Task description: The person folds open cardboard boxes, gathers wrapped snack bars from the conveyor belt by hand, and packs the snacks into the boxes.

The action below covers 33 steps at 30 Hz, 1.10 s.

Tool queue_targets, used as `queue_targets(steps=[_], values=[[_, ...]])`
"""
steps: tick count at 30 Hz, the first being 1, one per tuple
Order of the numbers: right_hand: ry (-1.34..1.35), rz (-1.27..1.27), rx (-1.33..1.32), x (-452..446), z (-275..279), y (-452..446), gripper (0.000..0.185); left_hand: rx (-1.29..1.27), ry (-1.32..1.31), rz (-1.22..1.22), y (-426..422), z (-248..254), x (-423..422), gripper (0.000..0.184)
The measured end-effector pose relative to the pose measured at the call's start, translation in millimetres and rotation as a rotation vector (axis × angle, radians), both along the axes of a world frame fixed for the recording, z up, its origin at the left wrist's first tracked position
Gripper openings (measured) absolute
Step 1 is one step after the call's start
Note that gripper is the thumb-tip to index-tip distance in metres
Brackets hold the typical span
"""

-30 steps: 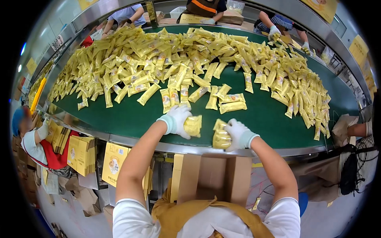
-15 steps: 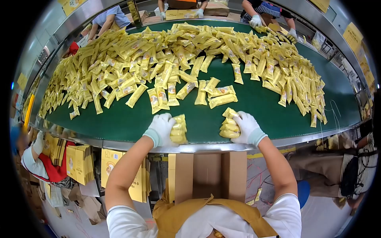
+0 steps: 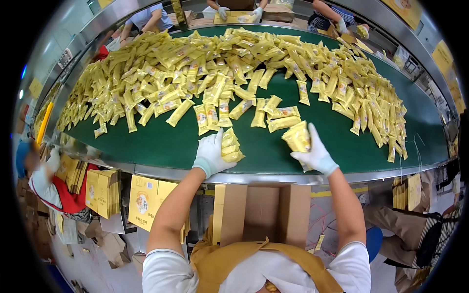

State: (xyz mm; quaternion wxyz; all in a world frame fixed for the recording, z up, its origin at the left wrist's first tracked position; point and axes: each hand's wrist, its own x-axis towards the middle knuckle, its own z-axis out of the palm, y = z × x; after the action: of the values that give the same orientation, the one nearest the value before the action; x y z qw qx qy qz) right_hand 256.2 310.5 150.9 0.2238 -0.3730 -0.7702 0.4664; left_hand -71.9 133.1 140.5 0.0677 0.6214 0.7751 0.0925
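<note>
My left hand (image 3: 209, 153), in a white glove, grips a stack of yellow wrapped snack packets (image 3: 231, 145) at the near side of the green belt. My right hand (image 3: 316, 153), gloved too, has its thumb and fingers around another bunch of yellow snack packets (image 3: 296, 137), which is tilted. Several loose packets (image 3: 284, 123) lie on the belt just beyond both hands. Below the belt edge, in front of my body, stands an open cardboard box (image 3: 261, 210) with its flaps up.
A large heap of snack packets (image 3: 161, 68) covers the far side of the green belt (image 3: 264, 163). The metal rim (image 3: 273, 177) runs along the near edge. Folded yellow cartons (image 3: 146, 202) stand at lower left. Co-workers are across the belt and at both sides.
Both hands have moved farther in over the belt with their packets. The right bunch has been lifted and turned. The view has shifted slightly, and a co-worker across the belt has moved.
</note>
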Motion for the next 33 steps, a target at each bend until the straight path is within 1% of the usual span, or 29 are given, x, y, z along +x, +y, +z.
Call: queue_targets(steps=[1, 2, 3, 4, 5, 6, 7, 8, 9, 10, 11, 12, 13, 15, 17, 18, 19, 20, 21, 22, 24, 25, 26, 27, 28, 29, 31, 32, 33], values=[[0.1, -0.002, -0.148, -3.6, 55.0, -25.2, 0.122, 0.101, -0.054, 0.005, -5.0, -7.2, -4.3, 0.123], [0.128, 0.024, -0.149, 1.9, 74.9, -37.5, 0.121, 0.203, -0.107, 0.008, -10.4, -11.0, -8.8, 0.123], [0.208, 0.137, -0.07, 9.5, 81.2, -52.5, 0.119, 0.271, -0.162, 0.013, -15.6, -10.1, -14.8, 0.119], [0.291, 0.246, 0.012, 14.9, 89.3, -64.5, 0.116, 0.349, -0.43, 0.031, -21.0, -16.3, -19.7, 0.116], [0.123, 0.426, 0.225, 11.9, 127.6, -80.2, 0.112, 0.425, -0.699, 0.045, -26.2, -27.4, -24.1, 0.113], [-0.068, 0.537, 0.36, 4.7, 140.1, -96.0, 0.108, 0.495, -0.971, 0.053, -29.7, -31.6, -27.3, 0.11], [-0.237, 0.658, 0.507, -2.6, 152.5, -111.8, 0.104, 0.46, -1.124, 0.023, -36.3, 1.4, -15.1, 0.103], [-0.426, 0.716, 0.568, -5.8, 141.6, -130.5, 0.1, 0.463, -1.186, -0.018, -43.1, 15.7, -6.0, 0.097], [-0.598, 0.794, 0.683, -10.4, 131.7, -147.2, 0.099, 0.464, -1.167, -0.084, -48.4, 25.9, 1.2, 0.093], [-0.777, 0.867, 0.794, -15.9, 121.3, -161.9, 0.097, 0.508, -1.202, -0.162, -53.5, 42.0, 17.3, 0.079], [-0.87, 0.94, 0.752, -25.3, 110.1, -173.0, 0.095, 0.548, -1.238, -0.242, -58.5, 57.9, 33.4, 0.065], [-0.965, 1.01, 0.706, -33.9, 97.4, -181.4, 0.092, 0.353, -1.692, -0.149, -55.8, 66.0, 47.2, 0.042], [-0.959, 1.018, 0.671, -39.6, 82.1, -188.0, 0.094, 0.189, -2.126, 0.069, -53.1, 74.0, 61.0, 0.029], [-0.945, 1.034, 0.601, -46.7, 51.6, -196.9, 0.097, -0.218, -2.534, 0.189, -50.1, 64.4, 72.5, 0.036], [-0.949, 1.047, 0.448, -47.0, 36.9, -200.8, 0.091, -0.231, -2.105, 0.164, -70.0, 50.3, 104.8, 0.044], [-0.948, 1.051, 0.372, -47.2, 24.3, -203.2, 0.089, -0.065, -1.789, -0.094, -71.2, 56.1, 114.9, 0.05], [-0.927, 1.036, 0.411, -39.5, -17.3, -212.4, 0.081, 0.132, -1.442, -0.252, -72.3, 62.0, 125.0, 0.058], [-0.906, 1.021, 0.45, -31.7, -59.0, -221.6, 0.073, 0.2, -1.077, -0.477, -74.1, 77.9, 130.5, 0.074], [-0.878, 0.99, 0.475, -27.5, -85.0, -230.0, 0.071, 0.331, -0.715, -0.645, -76.0, 93.7, 136.1, 0.097], [-0.851, 0.962, 0.5, -23.1, -106.7, -237.6, 0.068, 0.357, -0.529, -0.649, -74.1, 88.3, 139.4, 0.096], [-0.795, 0.908, 0.548, -17.5, -133.4, -248.7, 0.063, 0.403, -0.159, -0.642, -72.1, 66.5, 151.4, 0.095], [-0.777, 0.887, 0.505, -16.2, -135.9, -247.8, 0.059, 0.457, -0.052, -0.58, -73.9, 60.6, 158.7, 0.074], [-0.758, 0.865, 0.463, -15.0, -138.4, -247.0, 0.055, 0.433, 0.053, -0.564, -75.1, 52.8, 162.4, 0.072], [-0.746, 0.846, 0.35, -14.9, -134.4, -245.5, 0.051, 0.408, 0.158, -0.547, -76.2, 44.1, 164.1, 0.071], [-0.826, 0.871, 0.218, -18.6, -100.2, -243.1, 0.049, 0.381, 0.261, -0.528, -77.1, 37.9, 167.0, 0.07], [-0.909, 0.887, 0.091, -22.4, -65.3, -240.7, 0.047, 0.303, 0.289, -0.524, -77.7, 34.4, 172.3, 0.069], [-0.961, 0.875, 0.175, -21.0, -71.4, -246.8, 0.047, 0.147, 0.344, -0.512, -75.2, 28.7, 183.2, 0.067], [-0.987, 0.871, 0.218, -20.7, -73.4, -249.0, 0.047, 0.096, 0.313, -0.507, -71.9, 25.2, 186.2, 0.067], [-1.044, 0.831, 0.155, -24.7, -68.3, -249.1, 0.046, 0.045, 0.285, -0.503, -67.2, 19.9, 187.3, 0.068]])
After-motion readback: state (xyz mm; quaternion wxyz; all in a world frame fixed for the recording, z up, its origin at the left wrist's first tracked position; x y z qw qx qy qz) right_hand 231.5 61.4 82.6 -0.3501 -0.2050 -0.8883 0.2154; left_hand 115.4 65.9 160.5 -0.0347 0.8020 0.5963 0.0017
